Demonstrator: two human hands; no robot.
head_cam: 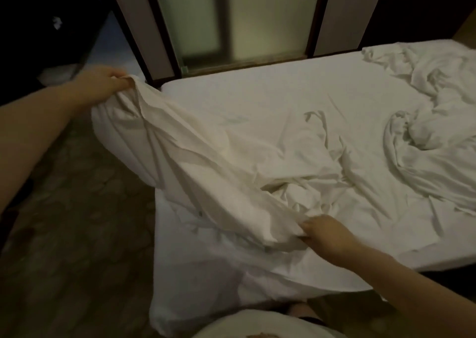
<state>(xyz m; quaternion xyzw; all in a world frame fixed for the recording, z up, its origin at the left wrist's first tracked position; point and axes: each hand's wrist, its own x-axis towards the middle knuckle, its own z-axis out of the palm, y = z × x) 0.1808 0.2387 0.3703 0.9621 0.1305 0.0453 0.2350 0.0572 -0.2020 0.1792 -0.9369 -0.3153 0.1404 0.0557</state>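
Nearest the camera, the right grip (327, 237) was clenched on a bunched fold of the sheet (195, 162), low over the near corner of the bed (257, 98). From there the sheet ran up and to the left as a slack, twisted band. Part of it hung past the bed's left side, above the floor (77, 208). The rest lay rumpled on the mattress. At the far end of that band the left grip (103, 85) pinched the sheet's edge, raised and held out beyond the bed's far-left corner.

The step looked like drawing one edge out so the sheet could be spread. To do it well, the two grips would have to move apart until the band between them ran straight, because the twist suggested the edge was not yet the same one in both. Sliding the right grip along the hem to find a true corner would help. A lift and a light shake should then free the folds heaped mid-bed, with the hanging part held off the floor.

Farther right, a crumpled duvet (425, 136) lay on the mattress, and it could snag the spreading cloth. Behind the bed stood a frosted panel (257, 15).
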